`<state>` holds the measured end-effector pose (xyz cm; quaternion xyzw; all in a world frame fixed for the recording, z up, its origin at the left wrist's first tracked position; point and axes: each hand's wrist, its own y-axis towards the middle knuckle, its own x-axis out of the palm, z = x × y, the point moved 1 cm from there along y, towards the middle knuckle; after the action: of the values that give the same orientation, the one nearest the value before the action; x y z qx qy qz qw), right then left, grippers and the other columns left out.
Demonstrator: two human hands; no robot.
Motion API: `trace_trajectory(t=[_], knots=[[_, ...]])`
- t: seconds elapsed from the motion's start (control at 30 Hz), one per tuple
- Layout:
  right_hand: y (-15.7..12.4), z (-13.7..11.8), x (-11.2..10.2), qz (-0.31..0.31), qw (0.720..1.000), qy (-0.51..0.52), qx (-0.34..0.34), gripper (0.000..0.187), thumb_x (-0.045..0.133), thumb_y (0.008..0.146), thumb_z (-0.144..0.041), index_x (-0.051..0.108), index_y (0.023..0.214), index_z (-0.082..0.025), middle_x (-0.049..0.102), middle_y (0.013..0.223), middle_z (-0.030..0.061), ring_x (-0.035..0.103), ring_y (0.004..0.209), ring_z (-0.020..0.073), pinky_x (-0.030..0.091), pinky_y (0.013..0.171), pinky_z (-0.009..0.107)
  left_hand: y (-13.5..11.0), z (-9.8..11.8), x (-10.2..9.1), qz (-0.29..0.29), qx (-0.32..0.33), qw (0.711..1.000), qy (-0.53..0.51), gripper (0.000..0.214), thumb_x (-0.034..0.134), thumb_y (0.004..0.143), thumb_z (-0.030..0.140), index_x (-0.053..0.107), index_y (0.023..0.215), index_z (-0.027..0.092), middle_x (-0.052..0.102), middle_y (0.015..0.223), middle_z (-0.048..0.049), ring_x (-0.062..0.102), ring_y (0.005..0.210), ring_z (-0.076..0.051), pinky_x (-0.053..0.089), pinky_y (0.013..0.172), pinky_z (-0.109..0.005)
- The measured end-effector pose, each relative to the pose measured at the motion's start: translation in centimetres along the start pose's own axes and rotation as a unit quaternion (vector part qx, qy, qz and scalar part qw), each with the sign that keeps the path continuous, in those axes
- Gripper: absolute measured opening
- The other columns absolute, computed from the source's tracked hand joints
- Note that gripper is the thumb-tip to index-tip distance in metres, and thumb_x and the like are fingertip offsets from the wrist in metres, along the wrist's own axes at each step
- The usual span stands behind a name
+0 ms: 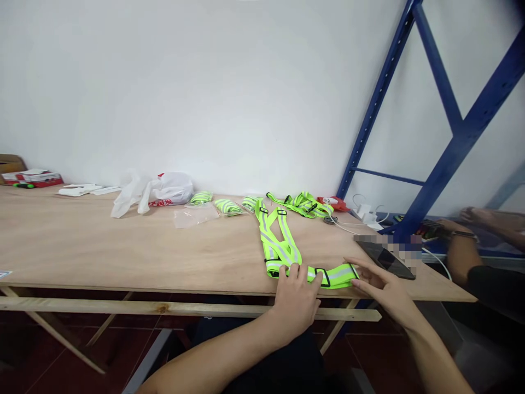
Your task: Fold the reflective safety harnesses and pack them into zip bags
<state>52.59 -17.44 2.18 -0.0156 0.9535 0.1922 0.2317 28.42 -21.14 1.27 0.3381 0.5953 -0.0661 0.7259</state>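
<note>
A neon-yellow reflective vest (pixel 283 241) made of straps with silver stripes and black buckles lies on the wooden table. Its waist strap stretches along the front edge to the right. My left hand (pixel 296 298) is over that strap, fingers curled onto it left of a black slider buckle. At the strap's right end, my right hand (pixel 383 287) has its thumb and fingers on either side of the end buckle, holding it by the edges. The undersides of the fingers on my left hand are hidden.
Behind lie another loose reflective vest (pixel 305 203), several bagged ones (pixel 228 207), a white plastic bag (pixel 172 189) and a clear bag (pixel 196 215). A dark tablet (pixel 385 257) lies by my right hand, near cables and a blue metal frame (pixel 443 148). Another person's arm (pixel 463 251) is at far right.
</note>
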Motion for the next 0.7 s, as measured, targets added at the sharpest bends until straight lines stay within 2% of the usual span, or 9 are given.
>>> trace_trajectory(t=[0.07,0.13,0.23,0.3,0.4,0.47,0.57,0.7], knots=[[0.4,-0.9,0.7,0.019,0.999,0.035,-0.029,0.051,0.079,0.074,-0.053,0.074,0.115,-0.025,0.067,0.121,0.0119,0.064,0.103,0.0285,0.06,0.072,0.031,0.0,-0.1,-0.5,-0.01,0.001,1.0,0.0,0.062,0.063,0.09,0.039,0.042,0.145,0.02,0.057,0.128,-0.0158,0.052,0.112,-0.033,0.042,0.094,-0.053],[1.1,-2.1,1.3,0.026,0.996,0.06,-0.065,0.045,0.079,0.074,-0.05,0.075,0.111,-0.025,0.065,0.121,0.0123,0.064,0.093,0.0254,0.058,0.062,0.029,0.0,-0.3,-1.0,-0.016,0.007,1.0,-0.014,0.061,0.061,0.091,0.04,0.042,0.143,0.014,0.059,0.123,-0.016,0.053,0.109,-0.032,0.044,0.094,-0.05],[2.1,-4.5,2.4,0.012,0.99,0.076,-0.114,0.042,0.078,0.075,-0.049,0.075,0.11,-0.024,0.065,0.117,0.0124,0.061,0.076,0.02,0.055,0.053,0.029,-0.2,-0.9,-1.8,-0.022,0.008,0.999,-0.036,0.044,0.057,0.093,0.041,0.056,0.122,0.008,0.06,0.114,-0.0159,0.054,0.106,-0.031,0.046,0.094,-0.045],[2.9,-6.5,3.5,-0.008,0.988,0.065,-0.137,0.042,0.077,0.076,-0.049,0.075,0.11,-0.024,0.066,0.113,0.0116,0.06,0.077,0.0206,0.055,0.056,0.031,-0.2,-1.4,-2.1,-0.031,0.017,0.999,-0.036,0.038,0.055,0.094,0.041,0.061,0.111,0.008,0.06,0.111,-0.0162,0.055,0.106,-0.031,0.047,0.095,-0.042],[4.1,-9.3,5.9,-0.055,0.984,0.034,-0.166,0.038,0.076,0.078,-0.045,0.075,0.11,-0.024,0.068,0.109,0.009,0.061,0.084,0.0209,0.055,0.069,0.033,-0.3,-2.1,-2.5,-0.045,0.046,0.997,-0.031,0.038,0.055,0.094,0.041,0.062,0.112,0.008,0.062,0.11,-0.0166,0.057,0.107,-0.03,0.047,0.097,-0.04],[5.2,-10.5,7.9,-0.1,0.979,0.033,-0.173,0.037,0.075,0.08,-0.043,0.074,0.111,-0.024,0.067,0.108,0.0077,0.059,0.082,0.0191,0.053,0.071,0.032,-0.4,-2.5,-2.7,-0.055,0.062,0.996,-0.029,0.04,0.054,0.094,0.041,0.062,0.114,0.007,0.064,0.111,-0.0167,0.058,0.109,-0.03,0.047,0.098,-0.04],[6.6,-10.8,11.0,-0.166,0.97,0.058,-0.17,0.038,0.077,0.077,-0.041,0.075,0.11,-0.022,0.064,0.102,0.0062,0.055,0.076,0.0158,0.049,0.068,0.03,-0.8,-2.7,-2.8,-0.068,0.068,0.995,-0.02,0.046,0.055,0.093,0.042,0.061,0.119,0.005,0.064,0.117,-0.0189,0.058,0.113,-0.032,0.047,0.1,-0.042],[7.6,-9.3,14.7,-0.24,0.958,0.075,-0.138,0.039,0.079,0.074,-0.035,0.075,0.109,-0.022,0.063,0.096,0.0037,0.05,0.071,0.0132,0.044,0.064,0.027,-1.5,-2.5,-2.4,-0.08,0.089,0.993,0.005,0.052,0.054,0.094,0.042,0.059,0.125,0.001,0.064,0.123,-0.0226,0.057,0.118,-0.034,0.044,0.105,-0.044]])
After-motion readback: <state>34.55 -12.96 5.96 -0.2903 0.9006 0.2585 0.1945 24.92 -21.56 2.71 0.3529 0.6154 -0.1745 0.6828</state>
